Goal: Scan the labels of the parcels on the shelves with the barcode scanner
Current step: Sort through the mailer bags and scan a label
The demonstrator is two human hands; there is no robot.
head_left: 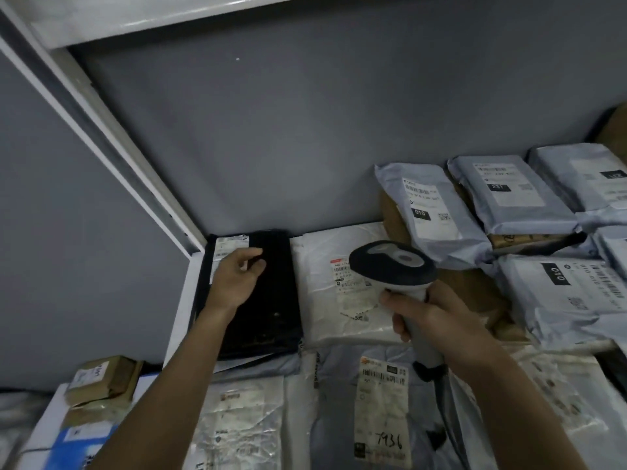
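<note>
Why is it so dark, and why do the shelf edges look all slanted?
Head view: the light is dim, so the black parcel under the left hand shows almost no detail; the wide-angle lens tilts the white shelf frame; label print on the parcels is soft and mostly unreadable, though the scanner in the right hand looks fairly sharp.

Grey-and-white barcode scanner (393, 266) — upright, head tilted toward 10 o'clock — above a white parcel (339, 290); black parcel (258, 293) flat at 9 o'clock, its label (230, 247) seemingly blurred.

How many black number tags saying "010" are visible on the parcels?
2: one on the grey parcel leaning behind the scanner, one on the grey parcel at right. Others may be hidden.
</note>
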